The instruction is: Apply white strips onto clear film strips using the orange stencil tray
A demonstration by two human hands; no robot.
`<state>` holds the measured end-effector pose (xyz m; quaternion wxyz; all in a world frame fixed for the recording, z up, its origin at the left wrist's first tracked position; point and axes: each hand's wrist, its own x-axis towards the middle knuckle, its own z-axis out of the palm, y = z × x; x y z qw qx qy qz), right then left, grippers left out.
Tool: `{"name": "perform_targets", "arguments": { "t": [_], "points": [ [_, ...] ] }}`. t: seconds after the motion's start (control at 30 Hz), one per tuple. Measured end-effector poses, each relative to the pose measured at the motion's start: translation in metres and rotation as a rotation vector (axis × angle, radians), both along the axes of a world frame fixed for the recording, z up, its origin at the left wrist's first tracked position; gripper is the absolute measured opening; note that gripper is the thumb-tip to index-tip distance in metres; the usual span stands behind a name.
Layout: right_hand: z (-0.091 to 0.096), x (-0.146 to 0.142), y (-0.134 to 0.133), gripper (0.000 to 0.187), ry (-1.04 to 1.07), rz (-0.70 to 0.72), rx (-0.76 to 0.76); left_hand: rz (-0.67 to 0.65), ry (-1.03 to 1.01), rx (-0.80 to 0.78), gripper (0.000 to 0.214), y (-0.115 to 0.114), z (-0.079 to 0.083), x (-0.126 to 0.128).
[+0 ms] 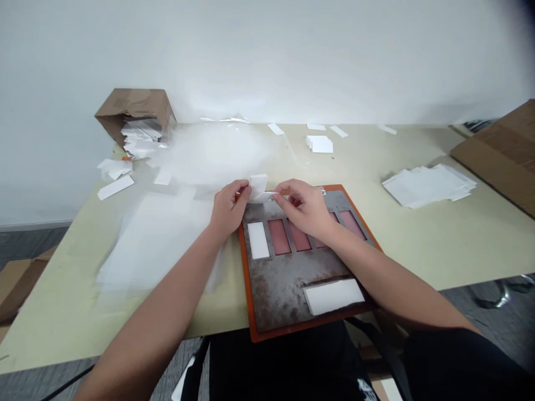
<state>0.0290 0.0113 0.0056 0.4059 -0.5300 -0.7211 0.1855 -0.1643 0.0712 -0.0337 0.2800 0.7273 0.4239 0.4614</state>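
Note:
My left hand (229, 209) is closed on a small stack of white cards (258, 181) above the far edge of a worn dark grey plate (280, 289). My right hand (306, 207) pinches the edge of a thin white card (264, 197) that tilts away from that stack. Beneath my hands, the plate lies on an orange board (251, 314). It has a row of rectangular slots with reddish bottoms. A white card (258, 240) fills the leftmost slot, and my right hand and forearm partly cover others. A thicker white stack (334, 296) lies in the near right recess.
Translucent sheets (154, 239) cover the table's left side. A cardboard box (137, 103) full of white strips stands at the back left. White cards (320, 144) are stacked at the back, larger ones (426, 186) on the right, near another cardboard box (501, 150).

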Motion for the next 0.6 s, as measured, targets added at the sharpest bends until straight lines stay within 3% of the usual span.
{"name": "perform_targets", "arguments": {
  "t": [0.13,0.27,0.43,0.6],
  "points": [
    [0.014,0.006,0.002,0.023,0.228,0.057,-0.32,0.005,0.003,-0.003,0.018,0.0,0.0,0.0],
    [0.023,0.013,0.004,0.029,0.362,0.017,-0.382,0.007,0.006,-0.013,0.018,-0.001,0.0,-0.001],
    [0.021,0.023,0.006,0.026,0.262,0.123,-0.724,0.007,0.005,-0.013,0.017,0.0,0.0,-0.001],
    [0.019,0.023,0.006,0.015,0.171,0.197,-0.822,0.005,-0.001,-0.011,0.017,-0.001,-0.001,-0.001]
  ]
}}
